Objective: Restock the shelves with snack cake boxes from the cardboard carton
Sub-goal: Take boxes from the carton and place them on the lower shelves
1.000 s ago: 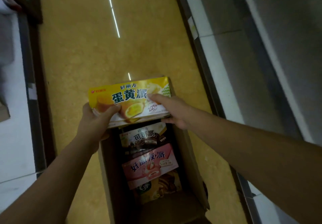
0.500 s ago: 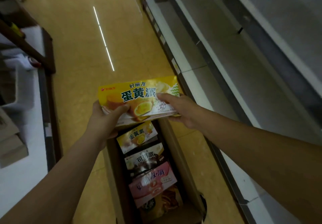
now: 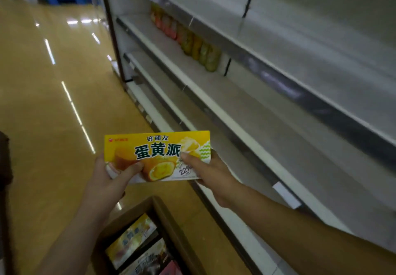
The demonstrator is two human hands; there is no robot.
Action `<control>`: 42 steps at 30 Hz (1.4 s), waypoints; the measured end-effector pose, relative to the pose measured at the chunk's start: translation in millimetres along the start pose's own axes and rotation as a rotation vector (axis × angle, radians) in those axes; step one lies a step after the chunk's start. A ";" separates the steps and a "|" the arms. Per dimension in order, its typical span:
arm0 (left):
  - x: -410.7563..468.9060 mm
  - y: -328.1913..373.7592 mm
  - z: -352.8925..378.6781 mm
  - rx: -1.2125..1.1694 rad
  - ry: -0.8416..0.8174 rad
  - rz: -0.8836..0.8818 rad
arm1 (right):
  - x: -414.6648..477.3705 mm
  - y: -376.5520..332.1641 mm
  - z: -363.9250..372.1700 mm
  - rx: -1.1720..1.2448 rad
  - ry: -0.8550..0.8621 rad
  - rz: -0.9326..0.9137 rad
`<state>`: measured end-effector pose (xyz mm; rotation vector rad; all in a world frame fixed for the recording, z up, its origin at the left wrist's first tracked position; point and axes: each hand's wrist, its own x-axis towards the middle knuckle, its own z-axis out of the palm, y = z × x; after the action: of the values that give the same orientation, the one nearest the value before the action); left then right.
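Note:
I hold a yellow snack cake box [image 3: 157, 146] flat in front of me with both hands. My left hand [image 3: 111, 178] grips its lower left corner, thumb on the front. My right hand [image 3: 210, 176] grips its lower right corner. The box hangs above the open cardboard carton [image 3: 171, 227] on the floor, which holds another yellow box [image 3: 130, 240] and darker boxes below it, partly cut off by the frame. White shelves [image 3: 235, 125] run along my right side, level with the box and higher.
A row of coloured snack boxes [image 3: 188, 39] stands at the back of an upper shelf. The other shelf boards look bare. A yellow glossy floor [image 3: 53, 114] stretches ahead on the left. A dark object [image 3: 4, 167] sits at the left edge.
My view has swung up from the carton toward the shelves. Both hands have lifted the yellow box higher, away from the carton.

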<state>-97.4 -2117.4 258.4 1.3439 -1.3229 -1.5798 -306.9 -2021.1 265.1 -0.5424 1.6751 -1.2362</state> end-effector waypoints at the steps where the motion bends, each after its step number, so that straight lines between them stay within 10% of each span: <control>1: -2.4 15.0 4.7 0.000 -0.026 0.024 | -9.1 -11.8 -5.6 0.019 0.026 -0.032; 20: -48.8 199.3 143.6 0.117 -0.468 0.398 | -146.2 -129.8 -152.2 0.110 0.446 -0.440; 42: -90.0 192.0 395.1 0.220 -0.942 0.588 | -220.5 -84.3 -347.3 -0.088 0.918 -0.414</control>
<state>-477.8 -1978.0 450.6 0.1650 -2.2248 -1.6883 -526.6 -1713.7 448.3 -0.3999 2.4609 -1.8951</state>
